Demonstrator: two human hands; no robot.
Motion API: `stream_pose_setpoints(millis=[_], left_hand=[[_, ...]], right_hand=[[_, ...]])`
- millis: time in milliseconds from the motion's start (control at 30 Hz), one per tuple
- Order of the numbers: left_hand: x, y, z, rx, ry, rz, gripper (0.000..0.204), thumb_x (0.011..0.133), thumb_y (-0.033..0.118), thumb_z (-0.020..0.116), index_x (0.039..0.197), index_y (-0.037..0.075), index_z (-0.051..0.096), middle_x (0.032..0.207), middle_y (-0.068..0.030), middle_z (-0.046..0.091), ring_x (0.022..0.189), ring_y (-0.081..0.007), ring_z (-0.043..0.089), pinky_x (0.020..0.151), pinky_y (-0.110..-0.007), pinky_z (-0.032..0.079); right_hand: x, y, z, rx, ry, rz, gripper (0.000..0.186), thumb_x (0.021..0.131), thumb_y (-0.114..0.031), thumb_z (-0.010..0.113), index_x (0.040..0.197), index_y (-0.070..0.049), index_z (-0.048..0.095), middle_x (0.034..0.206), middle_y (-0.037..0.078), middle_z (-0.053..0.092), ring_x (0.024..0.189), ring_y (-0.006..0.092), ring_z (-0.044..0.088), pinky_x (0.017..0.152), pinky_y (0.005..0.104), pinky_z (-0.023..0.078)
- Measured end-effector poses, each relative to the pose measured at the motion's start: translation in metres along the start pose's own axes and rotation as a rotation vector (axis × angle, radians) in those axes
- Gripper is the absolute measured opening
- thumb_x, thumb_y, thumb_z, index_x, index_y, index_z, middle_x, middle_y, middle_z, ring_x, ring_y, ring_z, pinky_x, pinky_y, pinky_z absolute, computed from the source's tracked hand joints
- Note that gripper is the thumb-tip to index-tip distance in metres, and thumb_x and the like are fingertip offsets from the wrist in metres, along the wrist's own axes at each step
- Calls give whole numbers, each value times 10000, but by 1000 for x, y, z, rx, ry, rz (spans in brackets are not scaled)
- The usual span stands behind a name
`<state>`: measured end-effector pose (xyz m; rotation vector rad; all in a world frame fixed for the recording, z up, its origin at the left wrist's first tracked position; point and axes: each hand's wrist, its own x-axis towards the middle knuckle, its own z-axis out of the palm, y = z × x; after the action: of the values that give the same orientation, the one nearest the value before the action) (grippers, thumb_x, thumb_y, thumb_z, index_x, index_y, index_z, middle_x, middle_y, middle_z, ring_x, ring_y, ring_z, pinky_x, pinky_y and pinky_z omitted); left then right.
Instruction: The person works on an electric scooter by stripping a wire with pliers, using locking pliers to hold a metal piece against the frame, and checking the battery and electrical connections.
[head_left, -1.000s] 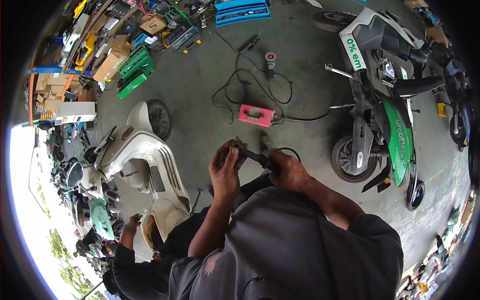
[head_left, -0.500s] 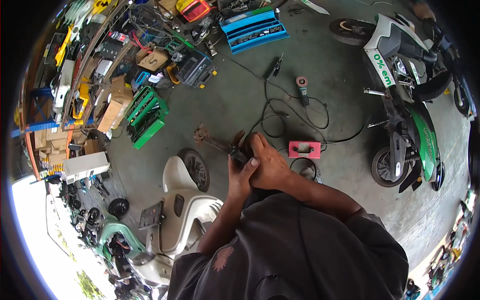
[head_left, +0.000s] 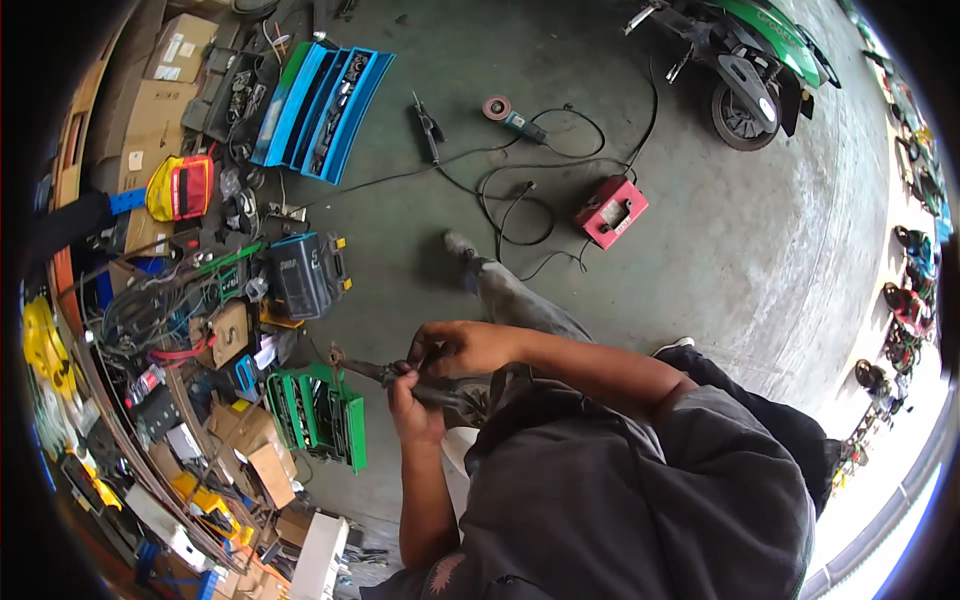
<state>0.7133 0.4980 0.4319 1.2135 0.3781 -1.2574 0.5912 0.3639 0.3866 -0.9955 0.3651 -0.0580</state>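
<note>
A metal shaft (head_left: 360, 368) with a rusty, knobbed end points left, held out in front of my body. My left hand (head_left: 415, 410) is closed around it, thumb and fingers up near its middle. Close against those fingertips, my right hand (head_left: 465, 348) has its fingers bent into a pinch; what lies between them is too small to make out. Beyond the rusty end, a green open toolbox (head_left: 345, 425) with tools in its trays stands on the floor.
An angle grinder (head_left: 515, 120), a black clamp with a cable (head_left: 428, 125) and a red box-shaped machine (head_left: 612, 212) lie ahead. A blue toolbox (head_left: 375, 100) and black case (head_left: 305, 275) stand left, by cluttered shelves. A leg in grey trousers (head_left: 530, 305) is near my hands.
My view has swung left, toward the shelves and green toolbox. The hands, earlier clasped together on the shaft, are now apart at the fingers, with the right one pinching near the left.
</note>
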Motion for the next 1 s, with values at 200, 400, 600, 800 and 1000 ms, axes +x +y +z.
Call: stream_pose_setpoints(millis=[200, 400, 600, 800, 1000], left_hand=[[164, 13, -54, 409, 184, -11, 269, 672, -33, 471, 901, 108, 485, 1158, -102, 583, 1092, -233, 544, 884, -360, 436], [317, -9, -139, 589, 284, -122, 230, 653, -14, 500, 845, 111, 480, 1077, -91, 585, 947, -180, 539, 777, -303, 428], [419, -64, -220, 572, 154, -215, 200, 678, -56, 517, 824, 66, 454, 1006, -112, 594, 857, -151, 533, 772, -289, 434], [429, -58, -256, 659, 182, -223, 176, 717, -58, 549, 825, 51, 464, 951, -84, 618, 777, -107, 516, 690, -265, 419], [451, -29, -230, 308, 363, -232, 147, 755, -26, 583, 880, 37, 542, 785, -4, 538, 661, -73, 456, 595, -241, 379]], right_hand=[[100, 245, -164, -226, 908, 616, 391, 801, -267, 600, 1091, -5, 589, 1087, 204, 648, 989, 347, 639, 866, 410, 497], [115, 450, -321, -214, 1282, 1103, 613, 754, -326, 640, 1217, 55, 507, 1233, 246, 570, 1182, 369, 529, 988, 405, 427], [159, 510, -450, 353, 1800, 796, 644, 788, -370, 664, 1292, -11, 487, 1273, 174, 514, 1196, 305, 481, 959, 437, 391], [280, 468, -400, -103, 1866, 253, 275, 948, -314, 519, 973, -41, 549, 650, -11, 424, 548, 123, 415, 522, 267, 372], [476, 388, -267, -780, 773, 232, 190, 933, -209, 551, 1057, -66, 573, 775, 129, 609, 615, 282, 580, 584, 358, 452]])
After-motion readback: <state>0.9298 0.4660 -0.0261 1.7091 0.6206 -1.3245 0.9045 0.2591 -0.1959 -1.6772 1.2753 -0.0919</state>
